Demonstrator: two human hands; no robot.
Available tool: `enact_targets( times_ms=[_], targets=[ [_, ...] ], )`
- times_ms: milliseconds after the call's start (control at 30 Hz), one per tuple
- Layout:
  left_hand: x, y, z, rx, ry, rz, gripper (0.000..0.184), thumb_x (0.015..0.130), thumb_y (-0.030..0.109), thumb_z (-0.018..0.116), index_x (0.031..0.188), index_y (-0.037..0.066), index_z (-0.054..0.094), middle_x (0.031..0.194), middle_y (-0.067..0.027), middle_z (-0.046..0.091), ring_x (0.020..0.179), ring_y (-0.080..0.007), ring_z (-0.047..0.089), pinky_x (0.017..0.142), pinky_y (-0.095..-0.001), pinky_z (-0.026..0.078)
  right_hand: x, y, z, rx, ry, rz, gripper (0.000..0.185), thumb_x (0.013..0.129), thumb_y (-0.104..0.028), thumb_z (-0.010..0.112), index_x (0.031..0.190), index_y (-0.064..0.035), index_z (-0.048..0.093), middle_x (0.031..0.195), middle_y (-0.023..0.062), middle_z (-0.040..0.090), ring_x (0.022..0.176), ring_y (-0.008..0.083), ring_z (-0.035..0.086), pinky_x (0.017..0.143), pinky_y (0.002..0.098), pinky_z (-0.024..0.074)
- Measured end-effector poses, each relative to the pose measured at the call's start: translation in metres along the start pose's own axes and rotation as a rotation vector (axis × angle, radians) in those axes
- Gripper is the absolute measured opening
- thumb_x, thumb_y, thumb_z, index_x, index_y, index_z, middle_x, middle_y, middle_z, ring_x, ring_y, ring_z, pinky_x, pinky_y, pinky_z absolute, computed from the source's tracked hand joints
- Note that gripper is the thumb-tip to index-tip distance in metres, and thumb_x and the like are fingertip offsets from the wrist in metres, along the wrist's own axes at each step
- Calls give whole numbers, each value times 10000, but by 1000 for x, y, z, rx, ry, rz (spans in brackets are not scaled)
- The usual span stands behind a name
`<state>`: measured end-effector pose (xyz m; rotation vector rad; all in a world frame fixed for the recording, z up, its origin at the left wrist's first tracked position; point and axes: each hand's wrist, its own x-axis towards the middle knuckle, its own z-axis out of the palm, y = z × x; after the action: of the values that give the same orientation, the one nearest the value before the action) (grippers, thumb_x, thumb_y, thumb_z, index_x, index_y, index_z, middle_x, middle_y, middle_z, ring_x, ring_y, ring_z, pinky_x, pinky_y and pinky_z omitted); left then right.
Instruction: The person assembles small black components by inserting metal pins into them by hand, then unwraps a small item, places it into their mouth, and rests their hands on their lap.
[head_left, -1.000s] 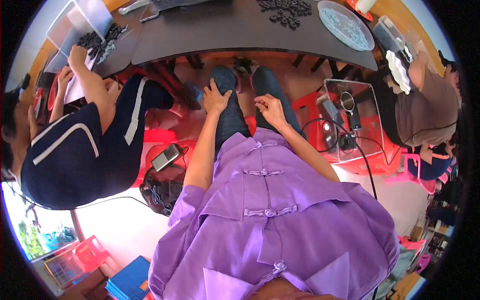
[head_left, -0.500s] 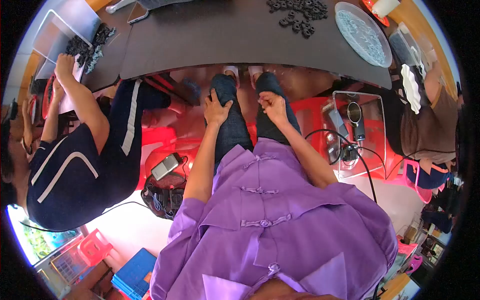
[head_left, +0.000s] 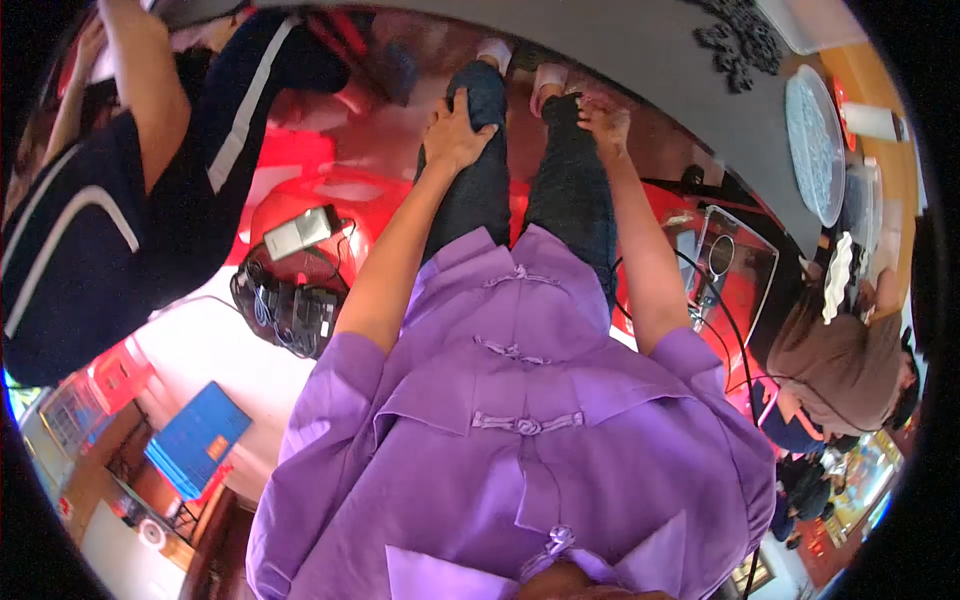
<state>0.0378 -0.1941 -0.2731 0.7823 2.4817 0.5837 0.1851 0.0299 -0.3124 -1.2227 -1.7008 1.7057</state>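
Note:
My left hand [head_left: 455, 137] lies on my left knee with its fingers spread, holding nothing. By my right knee, near the table edge, is my right hand [head_left: 607, 128]. Its fingers are loosely bent and apart over the dark trouser leg [head_left: 568, 190], and I see no object in them. Ahead and to the right on the dark table [head_left: 640, 45] lies a group of small black parts [head_left: 738, 45]. A round translucent tray [head_left: 813, 140] beside them holds many small pale blue pieces.
Someone in dark clothes with white stripes [head_left: 100, 220] sits at my left; another person in a brown top [head_left: 835, 360] is at my right. A clear box [head_left: 740, 265] with a cable is by my right arm. A bag [head_left: 285, 305] with a grey device [head_left: 298, 233] sits left.
The view has turned, so the table and its parts appear farther up and right. My right hand has shifted outward on the knee, its fingers looser than before. The left hand stays on its knee.

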Motion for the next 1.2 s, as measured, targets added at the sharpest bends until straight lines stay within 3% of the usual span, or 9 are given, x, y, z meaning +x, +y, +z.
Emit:
enact_targets(
  times_ms=[200, 267, 367, 667, 900, 1033, 1100, 1167, 1200],
  targets=[
    [-6, -1, 0, -52, 31, -4, 813, 745, 461, 650, 1395, 136, 284, 1331, -214, 381, 1201, -412, 414, 953, -488, 395, 21, 9, -23, 408, -421, -31, 298, 804, -73, 647, 1088, -9, 582, 990, 119, 646, 757, 189, 631, 645, 316, 560],
    [-12, 3, -7, -58, 28, -23, 812, 745, 460, 652, 1396, 139, 287, 1332, -213, 380, 1199, -409, 418, 950, -493, 394, 26, -2, -10, -75, -42, 105, 257, 806, -67, 649, 1050, -7, 598, 945, 101, 645, 752, 187, 625, 655, 318, 559],
    [-14, 3, -5, -71, 33, -37, 816, 742, 457, 658, 1398, 141, 291, 1316, -208, 390, 1186, -397, 433, 938, -504, 396, 15, -26, 0, -103, 19, 148, 220, 798, -35, 640, 1014, -4, 612, 913, 90, 638, 764, 193, 622, 669, 312, 556],
    [-15, 4, -9, -87, 83, -10, 805, 741, 427, 669, 1388, 127, 297, 1248, -198, 425, 1149, -391, 450, 921, -496, 406, 119, 26, -48, 45, -246, 170, 263, 808, -115, 610, 1060, -41, 612, 943, 135, 639, 835, 258, 608, 823, 393, 495],
    [-13, 0, -13, -7, 147, -41, 828, 750, 412, 638, 1410, 113, 237, 1279, -230, 398, 1156, -431, 423, 941, -532, 380, 158, -40, -10, 22, -264, 55, 264, 800, -112, 610, 1054, -36, 613, 940, 142, 640, 837, 268, 611, 815, 396, 499],
    [-5, -14, -5, 202, 19, -77, 775, 744, 381, 652, 1375, 80, 320, 1313, -234, 396, 1188, -408, 402, 980, -499, 349, 210, -38, 4, 76, -208, -13, 265, 796, -110, 610, 1049, -32, 614, 938, 147, 641, 838, 274, 613, 810, 398, 501],
    [0, -23, -6, 140, -265, -92, 677, 788, 414, 580, 1349, 84, 389, 1336, -186, 424, 1221, -364, 395, 1015, -491, 312, 227, -33, 4, 100, -166, -38, 266, 793, -109, 610, 1047, -31, 615, 938, 150, 642, 839, 278, 614, 808, 399, 502],
    [-14, -49, 27, 143, -194, 21, 570, 861, 420, 462, 1326, 92, 437, 1348, -128, 452, 1255, -310, 387, 1050, -462, 273, 242, -22, 0, 109, -117, -47, 266, 791, -108, 610, 1045, -29, 615, 937, 152, 642, 839, 281, 614, 805, 399, 503],
    [-28, -117, 96, -673, -147, -178, 518, 909, 393, 372, 1325, 92, 437, 1383, -107, 427, 1280, -285, 369, 1075, -423, 243, 245, -15, -3, 108, -95, -46, 267, 789, -107, 610, 1044, -28, 615, 936, 153, 643, 840, 283, 615, 804, 400, 504]
  ],
)
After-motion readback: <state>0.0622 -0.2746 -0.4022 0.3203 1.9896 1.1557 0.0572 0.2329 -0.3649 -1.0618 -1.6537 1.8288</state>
